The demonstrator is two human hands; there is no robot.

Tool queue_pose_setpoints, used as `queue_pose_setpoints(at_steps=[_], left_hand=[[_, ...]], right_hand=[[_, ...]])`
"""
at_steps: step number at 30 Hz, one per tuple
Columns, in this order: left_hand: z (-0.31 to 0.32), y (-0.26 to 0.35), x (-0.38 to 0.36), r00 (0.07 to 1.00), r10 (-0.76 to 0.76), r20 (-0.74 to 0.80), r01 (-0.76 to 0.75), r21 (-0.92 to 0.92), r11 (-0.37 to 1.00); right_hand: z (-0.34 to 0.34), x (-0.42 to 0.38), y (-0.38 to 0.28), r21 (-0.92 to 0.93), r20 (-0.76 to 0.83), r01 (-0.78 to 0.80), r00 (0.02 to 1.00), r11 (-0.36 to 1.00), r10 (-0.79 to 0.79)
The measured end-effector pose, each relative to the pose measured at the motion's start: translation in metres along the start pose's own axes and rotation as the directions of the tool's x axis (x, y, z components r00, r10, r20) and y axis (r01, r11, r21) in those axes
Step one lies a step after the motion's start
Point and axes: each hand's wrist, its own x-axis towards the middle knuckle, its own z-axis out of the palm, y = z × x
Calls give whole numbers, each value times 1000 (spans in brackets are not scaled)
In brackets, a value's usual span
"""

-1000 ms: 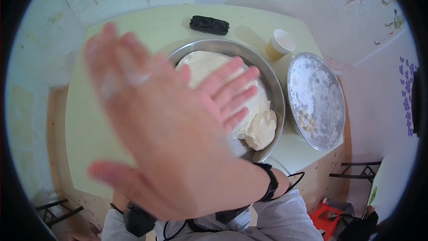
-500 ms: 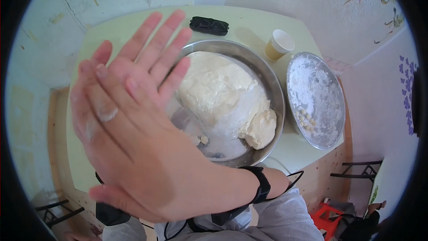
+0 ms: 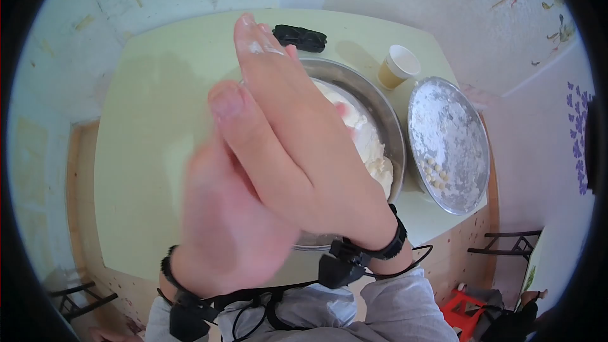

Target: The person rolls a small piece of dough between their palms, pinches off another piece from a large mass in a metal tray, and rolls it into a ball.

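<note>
My right hand (image 3: 291,120) lies across my left hand (image 3: 234,215), palm against palm, in front of the steel bowl. The right fingers are stretched out and point up and away, with white smears near the tips. The left fingers are mostly hidden behind the right hand, and the left palm heel is blurred. Whatever is between the palms, if anything, is hidden. Behind the hands, a large mass of pale dough (image 3: 370,142) sits in the steel bowl (image 3: 396,130), mostly covered from view by my hands.
An oval metal tray (image 3: 459,114) dusted with white powder stands right of the bowl, holding several small dough balls (image 3: 436,173). A paper cup (image 3: 400,66) and a black glasses-like object (image 3: 299,38) stand behind the bowl on the pale green table (image 3: 145,126). A red stool (image 3: 461,313) is at lower right.
My hands have turned and shifted right against each other. The spread left fingers have gone behind the right hand, and the left wrist has come into view. Bowl and tray stay put.
</note>
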Motion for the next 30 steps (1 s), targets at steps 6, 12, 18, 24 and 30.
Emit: queue_pose_setpoints(at_steps=[6, 12, 18, 24, 30], left_hand=[[-29, 43, 13, 998, 55, 1, -44, -591, 806], [-61, 17, 46, 930, 285, 232, -61, -667, 742], [-6, -29, 36, 995, -27, 96, 61, -373, 926], [3, 2, 12, 989, 52, 140, -2, -335, 942], [-42, 31, 26, 960, 243, 139, -136, -526, 839]], right_hand=[[25, -2, -16, 44, 72, 173, 982, 984, -175], [31, -13, -39, 273, 34, 184, 979, 944, -200], [9, -4, -24, 66, -2, 41, 999, 997, -41], [-1, 2, 3, -28, -5, 113, 994, 993, -114], [24, -9, -31, 180, 120, 232, 959, 956, -255]])
